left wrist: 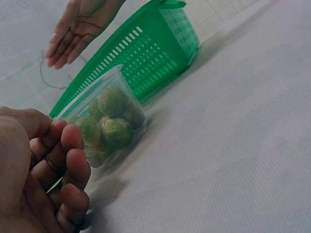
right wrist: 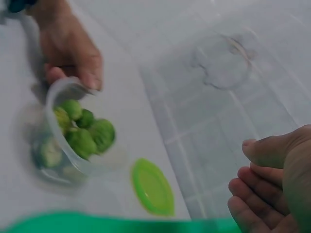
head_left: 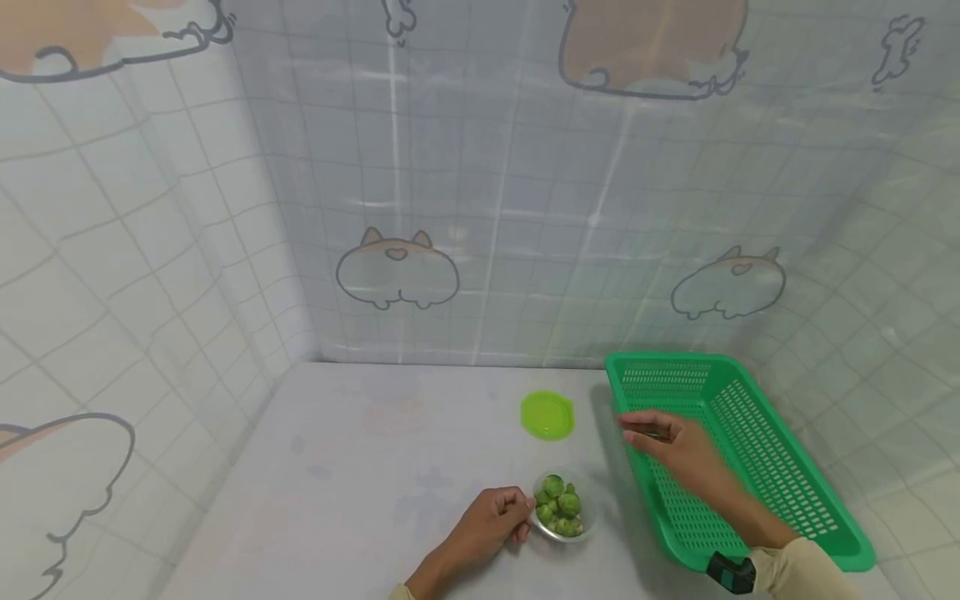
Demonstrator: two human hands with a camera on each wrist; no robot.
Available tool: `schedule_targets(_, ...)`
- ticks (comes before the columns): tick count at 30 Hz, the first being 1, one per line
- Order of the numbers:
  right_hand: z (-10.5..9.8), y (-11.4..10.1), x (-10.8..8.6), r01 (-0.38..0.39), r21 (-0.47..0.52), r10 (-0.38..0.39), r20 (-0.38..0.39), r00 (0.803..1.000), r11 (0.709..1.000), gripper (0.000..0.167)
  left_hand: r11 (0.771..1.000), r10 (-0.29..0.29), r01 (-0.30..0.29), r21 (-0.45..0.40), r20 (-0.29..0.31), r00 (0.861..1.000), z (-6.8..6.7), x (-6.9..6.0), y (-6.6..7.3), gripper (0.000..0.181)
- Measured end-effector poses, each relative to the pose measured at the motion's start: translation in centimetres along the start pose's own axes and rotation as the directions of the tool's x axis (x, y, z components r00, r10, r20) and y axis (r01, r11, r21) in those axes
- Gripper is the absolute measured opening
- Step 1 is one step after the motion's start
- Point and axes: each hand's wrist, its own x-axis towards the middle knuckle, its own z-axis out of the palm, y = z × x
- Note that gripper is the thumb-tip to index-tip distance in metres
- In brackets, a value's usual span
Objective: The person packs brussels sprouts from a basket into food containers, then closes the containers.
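A clear plastic tub [head_left: 587,527] holding several Brussels sprouts [head_left: 567,505] stands on the white table. My left hand [head_left: 491,527] pinches the tub's rim between thumb and fingers, as the left wrist view shows up close. Over the left edge of the green basket [head_left: 787,450] hovers my right hand [head_left: 686,450], its fingers loosely extended with nothing between them. In the right wrist view that hand [right wrist: 272,184] is likewise bare. A bright green round lid [head_left: 547,416] lies flat on the table behind the tub.
The slotted basket takes up the table's right side, close to the curtain-like wall [head_left: 480,208] printed with dogs and grid lines. Similar sheeting encloses the left and right sides. White table surface [head_left: 360,475] stretches left of the tub.
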Motion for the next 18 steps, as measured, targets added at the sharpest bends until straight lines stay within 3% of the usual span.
schedule_targets(11,-4.3,3.4,1.0,-0.035,-0.093,0.033,-0.028,0.999,0.995,0.041,1.0,0.007,-0.007,-0.005,-0.003,1.0,-0.1,0.0,0.0,0.035)
schedule_targets(18,-5.5,6.0,1.6,-0.09,-0.164,0.084,-0.04,0.996,0.982,0.047,1.0,-0.01,0.01,0.01,-0.009,1.0,0.1,0.0,0.1,0.036)
